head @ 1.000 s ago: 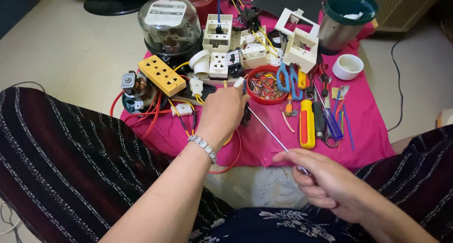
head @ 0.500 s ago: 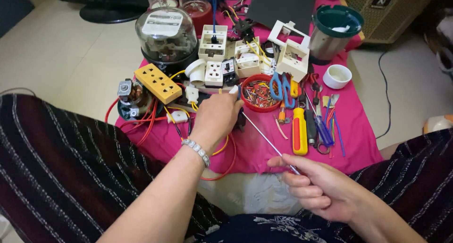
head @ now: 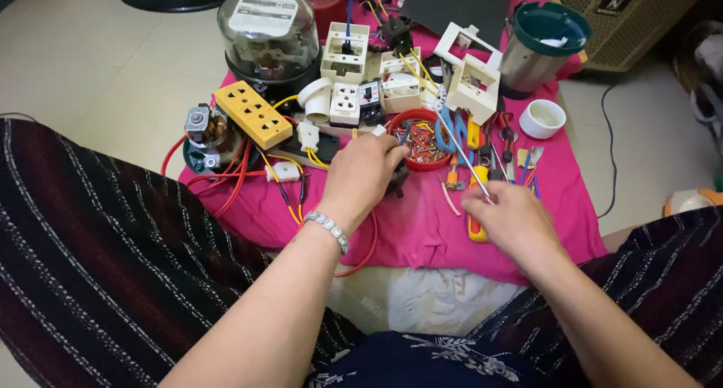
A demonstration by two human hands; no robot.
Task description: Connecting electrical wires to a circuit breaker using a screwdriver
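Observation:
My left hand (head: 361,175) rests on the pink cloth (head: 422,230) just left of a red bowl of small screws (head: 419,141). Its fingers are curled around a small dark part (head: 397,181), mostly hidden. My right hand (head: 510,221) pinches the lower end of a thin metal rod (head: 461,153). The rod slants up and to the left over the blue scissors (head: 452,135). A silver bracelet (head: 328,228) is on my left wrist.
Behind the bowl stand white sockets (head: 346,102), a yellow socket strip (head: 253,114), a glass-domed meter (head: 267,34) and white frames (head: 471,83). A steel cup (head: 541,49) and a white cup (head: 542,119) are at right. A yellow-handled screwdriver (head: 476,233), pliers and red wires (head: 226,178) lie around.
My right hand has moved forward onto the cloth with the rod. The rod's far end has swung away from my left hand toward the white frames. My left hand has hardly moved.

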